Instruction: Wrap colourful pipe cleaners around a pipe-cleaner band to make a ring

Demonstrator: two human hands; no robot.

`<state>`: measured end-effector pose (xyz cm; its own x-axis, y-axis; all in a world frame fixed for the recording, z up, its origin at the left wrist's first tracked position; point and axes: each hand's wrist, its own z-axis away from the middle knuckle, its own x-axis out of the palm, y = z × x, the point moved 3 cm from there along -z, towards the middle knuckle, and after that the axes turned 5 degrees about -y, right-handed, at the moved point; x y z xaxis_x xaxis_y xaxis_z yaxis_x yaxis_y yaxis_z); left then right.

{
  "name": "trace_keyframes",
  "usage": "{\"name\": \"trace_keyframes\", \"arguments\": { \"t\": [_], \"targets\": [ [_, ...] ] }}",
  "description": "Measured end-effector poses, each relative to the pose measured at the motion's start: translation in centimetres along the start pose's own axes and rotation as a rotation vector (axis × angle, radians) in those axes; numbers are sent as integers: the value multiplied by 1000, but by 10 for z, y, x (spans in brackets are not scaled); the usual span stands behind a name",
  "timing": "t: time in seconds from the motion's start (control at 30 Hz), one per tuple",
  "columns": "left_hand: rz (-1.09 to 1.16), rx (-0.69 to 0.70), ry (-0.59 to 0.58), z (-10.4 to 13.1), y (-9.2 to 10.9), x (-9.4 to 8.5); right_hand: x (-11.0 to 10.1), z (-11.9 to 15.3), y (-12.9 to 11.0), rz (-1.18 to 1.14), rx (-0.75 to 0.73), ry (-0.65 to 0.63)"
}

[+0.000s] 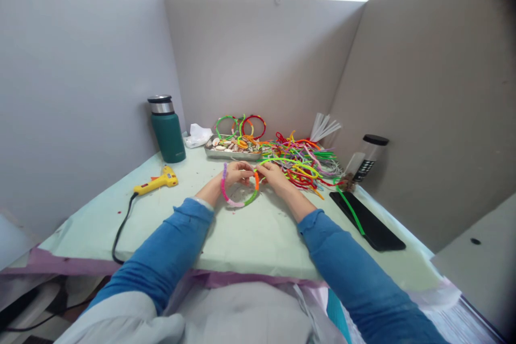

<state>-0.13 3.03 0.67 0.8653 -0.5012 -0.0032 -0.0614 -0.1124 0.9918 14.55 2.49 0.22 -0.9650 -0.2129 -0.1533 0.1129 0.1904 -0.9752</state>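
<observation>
A ring of pipe cleaner, in purple, pink, pale pink, green and orange sections, stands tilted over the middle of the table. My left hand reaches behind its purple side, fingers closed at the upper part of the ring. Opposite it, my right hand pinches near the orange end. The fingertips of both hands nearly meet there, and the exact grip is partly hidden. A yellow-green pipe cleaner arcs just above my right hand; whether it joins the ring I cannot tell.
A heap of coloured pipe cleaners lies behind my right hand. Behind the left stands a metal tray of shells, with finished rings beyond. Left are a green bottle and a yellow glue gun; right, a black phone-like slab and clear jar.
</observation>
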Motion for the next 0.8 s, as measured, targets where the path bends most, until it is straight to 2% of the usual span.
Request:
{"name": "trace_keyframes", "arguments": {
  "t": [0.17, 0.23, 0.3, 0.37, 0.43, 0.5, 0.57, 0.7, 0.73, 0.8],
  "targets": [
    [-23, 28, 33, 0, 2, -2, 5, 0, 5, -144, 59, -151],
    [-16, 14, 55, -1, 2, -4, 6, 1, 4, -197, 59, -154],
    [-7, -30, 130, -4, 0, -11, 6, 2, 3, -252, 66, -127],
    [11, -85, 280, -6, -3, -21, 5, 3, 0, -298, 63, -72],
    [73, -73, 459, -5, -4, -32, 2, 3, -2, -345, 44, 1],
    [70, -26, 662, -3, -2, -43, -3, 2, -4, -387, 5, 90],
    [5, 92, 803, 2, 6, -49, -9, 0, -7, -387, -65, 206],
    [-181, 389, 882, 10, 27, -42, -22, -1, -13, -201, -238, 420],
    [-212, 401, 849, 11, 30, -36, -23, -2, -14, -136, -271, 444],
    [-245, 310, 647, 7, 29, -19, -21, -1, -16, -23, -326, 438]
  ]
}}
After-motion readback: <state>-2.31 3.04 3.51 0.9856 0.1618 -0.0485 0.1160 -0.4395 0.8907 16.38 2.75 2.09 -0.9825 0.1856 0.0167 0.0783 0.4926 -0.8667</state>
